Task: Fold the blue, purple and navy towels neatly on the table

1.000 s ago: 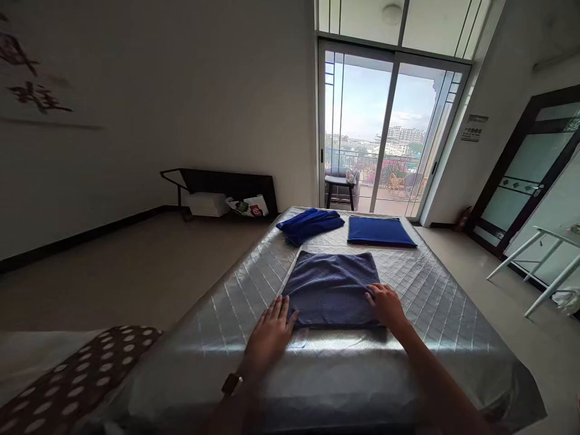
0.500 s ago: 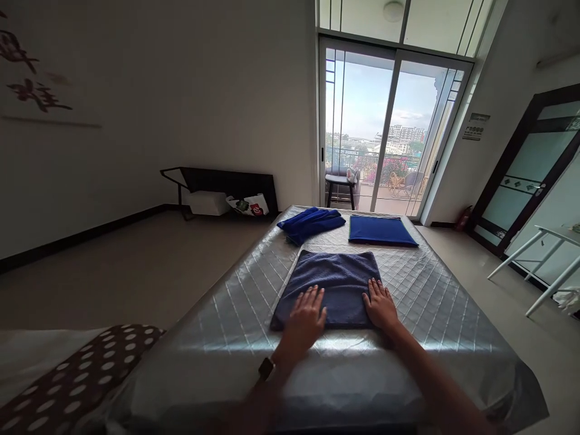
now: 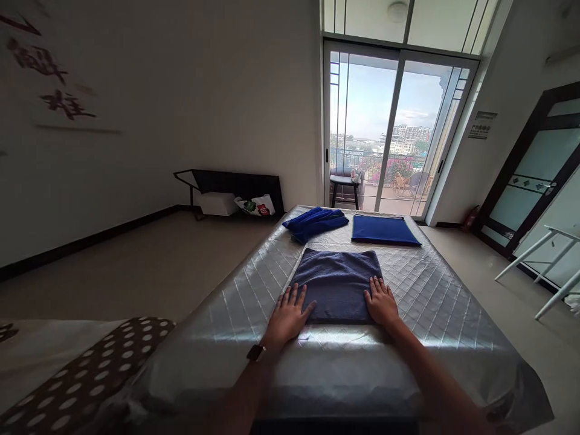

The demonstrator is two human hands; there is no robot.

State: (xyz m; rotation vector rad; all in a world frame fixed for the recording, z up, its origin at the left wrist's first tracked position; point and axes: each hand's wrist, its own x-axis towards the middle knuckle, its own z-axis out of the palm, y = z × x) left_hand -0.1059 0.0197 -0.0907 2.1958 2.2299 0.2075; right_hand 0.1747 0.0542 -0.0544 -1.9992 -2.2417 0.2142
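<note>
Two flat, unclenched hands press on a folded dark blue towel [image 3: 336,284] in the head view: the left hand [image 3: 289,315] at its 7 o'clock corner, the right hand [image 3: 382,303] at 5 o'clock. Neither grasps it. It lies mid-mattress [image 3: 435,302]. At 12 o'clock sit a crumpled blue towel [image 3: 316,222] and a folded bright blue one [image 3: 384,230]. A dark band, probably a watch [image 3: 255,353], circles the left wrist.

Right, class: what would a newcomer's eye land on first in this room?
Two hands, left hand and right hand, lie flat on the near corners of a dark blue folded towel on a silver quilted mattress. Behind, bright balcony doors glow above two brighter blue cloths.
</note>
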